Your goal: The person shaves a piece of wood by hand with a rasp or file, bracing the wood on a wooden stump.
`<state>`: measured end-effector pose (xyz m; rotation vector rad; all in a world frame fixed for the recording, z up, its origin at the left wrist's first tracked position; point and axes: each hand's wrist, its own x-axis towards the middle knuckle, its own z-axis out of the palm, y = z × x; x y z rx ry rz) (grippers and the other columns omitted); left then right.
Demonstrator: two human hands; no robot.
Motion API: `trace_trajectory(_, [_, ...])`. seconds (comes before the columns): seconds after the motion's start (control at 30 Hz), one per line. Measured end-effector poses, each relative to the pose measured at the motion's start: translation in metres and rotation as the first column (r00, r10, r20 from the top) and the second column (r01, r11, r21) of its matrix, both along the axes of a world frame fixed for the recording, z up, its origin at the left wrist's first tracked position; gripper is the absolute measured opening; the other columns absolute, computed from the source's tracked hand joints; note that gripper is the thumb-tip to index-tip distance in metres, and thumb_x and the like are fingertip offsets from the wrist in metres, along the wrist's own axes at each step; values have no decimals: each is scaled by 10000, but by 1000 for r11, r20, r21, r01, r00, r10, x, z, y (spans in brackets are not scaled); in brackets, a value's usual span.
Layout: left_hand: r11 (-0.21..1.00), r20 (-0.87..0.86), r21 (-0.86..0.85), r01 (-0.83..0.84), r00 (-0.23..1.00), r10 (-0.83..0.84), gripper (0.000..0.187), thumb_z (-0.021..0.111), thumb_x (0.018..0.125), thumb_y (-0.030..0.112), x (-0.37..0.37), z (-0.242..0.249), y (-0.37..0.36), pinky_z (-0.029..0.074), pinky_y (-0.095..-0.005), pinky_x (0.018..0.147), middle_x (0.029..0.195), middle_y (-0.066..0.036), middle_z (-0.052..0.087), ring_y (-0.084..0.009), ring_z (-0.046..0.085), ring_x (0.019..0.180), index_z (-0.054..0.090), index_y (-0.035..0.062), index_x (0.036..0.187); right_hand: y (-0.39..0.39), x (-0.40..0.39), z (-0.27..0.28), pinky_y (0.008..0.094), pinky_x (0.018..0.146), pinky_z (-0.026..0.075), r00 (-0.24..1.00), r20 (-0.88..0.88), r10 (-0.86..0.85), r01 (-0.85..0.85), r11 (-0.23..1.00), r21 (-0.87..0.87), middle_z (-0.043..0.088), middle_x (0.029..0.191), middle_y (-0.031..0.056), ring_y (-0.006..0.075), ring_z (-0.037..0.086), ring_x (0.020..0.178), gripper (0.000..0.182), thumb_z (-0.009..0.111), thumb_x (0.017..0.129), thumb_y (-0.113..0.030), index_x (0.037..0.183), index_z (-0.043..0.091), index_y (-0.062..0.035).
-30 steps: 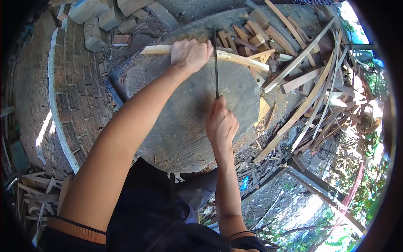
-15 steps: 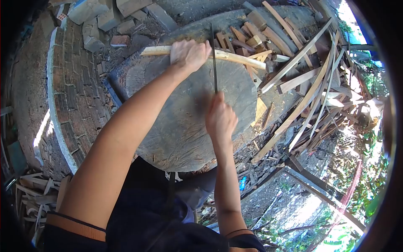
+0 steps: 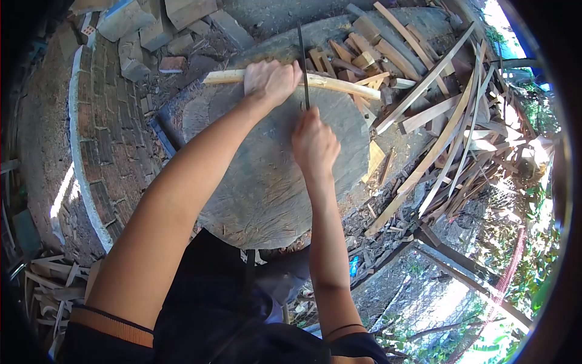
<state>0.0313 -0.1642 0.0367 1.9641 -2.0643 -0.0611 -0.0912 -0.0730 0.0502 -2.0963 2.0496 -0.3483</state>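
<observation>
A pale, narrow strip of wood [image 3: 345, 85] lies crosswise over the far part of a round wooden block [image 3: 260, 188]. My left hand [image 3: 270, 80] is closed over the strip, left of its middle, and presses it down. In my right hand [image 3: 316, 142], fingers wrapped round its handle, is a handsaw [image 3: 305, 73]. Its thin dark blade, seen nearly edge-on, points away from me and crosses the strip just right of my left fingers. The handle is hidden inside my fist, and the teeth are too small to make out.
Several wood offcuts [image 3: 364, 60] are heaped behind and right of the block. Long thin slats [image 3: 433, 151] spread along the right side. On the left stands a low brick wall [image 3: 112, 139], with concrete blocks [image 3: 130, 24] at the upper left.
My right hand has pushed the saw forward, away from me, so more of the blade reaches past the strip. My left hand and the strip have hardly moved.
</observation>
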Motion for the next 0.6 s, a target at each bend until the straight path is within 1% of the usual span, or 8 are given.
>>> trace_trajectory(0.03, [1000,6,-28,-5,1000,5,575,355,963,341,0,0,0,486,-403,484,538,-129,621,-282,637,496,645,96,532,-11,5,-3,461,479,513,1000,8,16,-15,998,-67,644,639,183,358,660,587,164,474,898,-195,798,502,-68])
trace_trajectory(0.1, [999,9,-52,0,1000,1,576,353,964,343,-1,-1,2,489,-404,491,544,-133,624,-284,641,503,648,94,536,-7,3,-2,468,490,514,1000,15,5,-4,998,-64,647,646,181,360,660,596,162,471,902,-192,806,492,-63])
trace_trajectory(0.17, [1000,8,-17,-4,1000,4,573,353,962,346,-1,3,2,496,-412,512,570,-140,636,-296,649,524,656,89,550,16,-6,6,479,499,511,1000,26,-1,-1,998,57,643,640,183,364,658,591,148,472,901,-189,824,498,-64])
trace_trajectory(0.3, [999,-19,45,-17,1000,18,568,358,958,345,2,3,3,500,-423,527,586,-148,639,-313,649,534,659,85,553,56,-17,15,487,504,509,999,-21,-33,36,982,184,641,638,183,366,657,588,139,476,900,-188,839,505,-67])
trace_trajectory(0.37, [999,-16,43,-11,1000,12,561,360,956,345,-1,5,2,503,-428,535,589,-154,638,-317,649,537,661,87,559,38,-15,11,485,504,511,1000,8,-5,4,993,117,641,637,188,367,656,587,135,473,895,-194,859,512,-70])
trace_trajectory(0.43, [999,-23,33,-9,1000,10,546,372,952,350,-3,5,2,509,-442,557,620,-166,646,-336,657,574,674,79,587,1,-1,-6,486,509,514,1000,11,14,-14,1000,-18,642,637,193,371,655,586,137,467,892,-198,869,514,-72])
trace_trajectory(0.53, [999,-20,37,-12,1000,12,534,382,948,358,1,7,4,515,-455,584,648,-177,652,-357,664,610,689,71,618,-24,8,-9,481,508,517,999,41,20,-16,994,-104,643,638,195,375,655,588,139,463,888,-202,877,516,-75])
trace_trajectory(0.6, [999,-34,38,-8,999,9,536,380,948,361,-3,8,1,516,-454,589,645,-176,651,-359,664,610,689,70,621,-1,-3,-2,476,505,518,1000,16,2,-1,999,-44,643,639,194,375,655,590,139,463,888,-202,869,515,-75])
